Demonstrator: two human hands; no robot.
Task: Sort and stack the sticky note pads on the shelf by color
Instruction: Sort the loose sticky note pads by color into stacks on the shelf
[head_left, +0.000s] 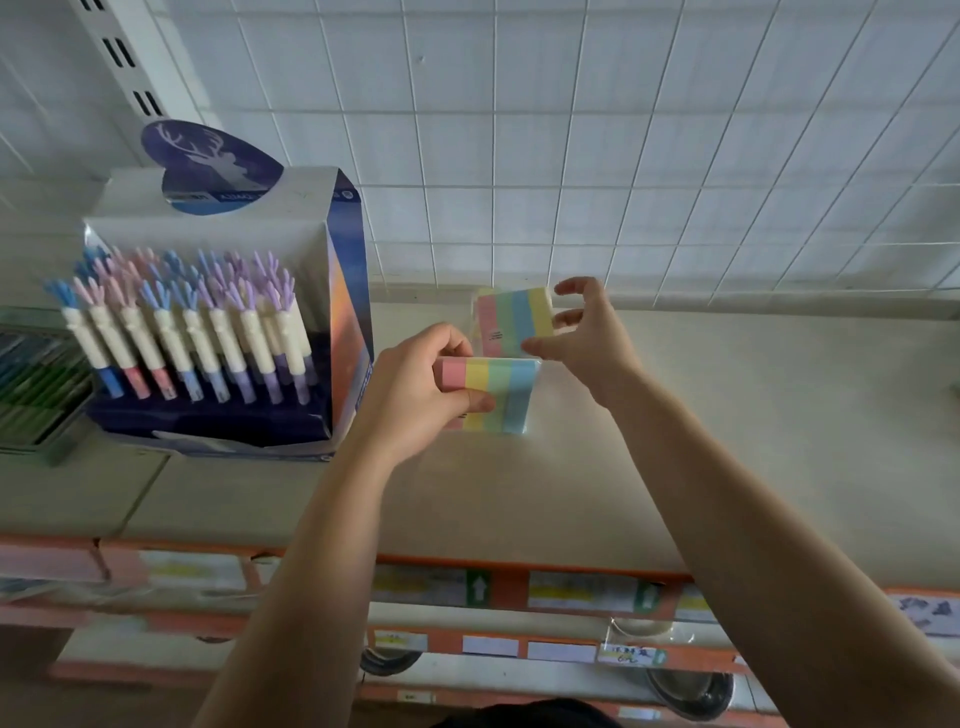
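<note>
Two wrapped sticky note pads with pink, yellow, green and blue stripes are above the cream shelf (727, 426). My left hand (415, 389) grips the near pad (498, 395) by its left end, thumb across its top. The far pad (511, 322) stands tilted just behind it, near the shelf's back. My right hand (582, 338) pinches the far pad's right edge with thumb and fingers; its other fingers are spread. The two pads nearly touch at the near pad's back edge.
A blue display box (343, 291) of antler-topped pens stands on the shelf just left of my left hand. A tray of green pens (36, 384) sits at the far left. A white wire grid (623, 156) backs the shelf. Orange price rails (519, 587) run along the front.
</note>
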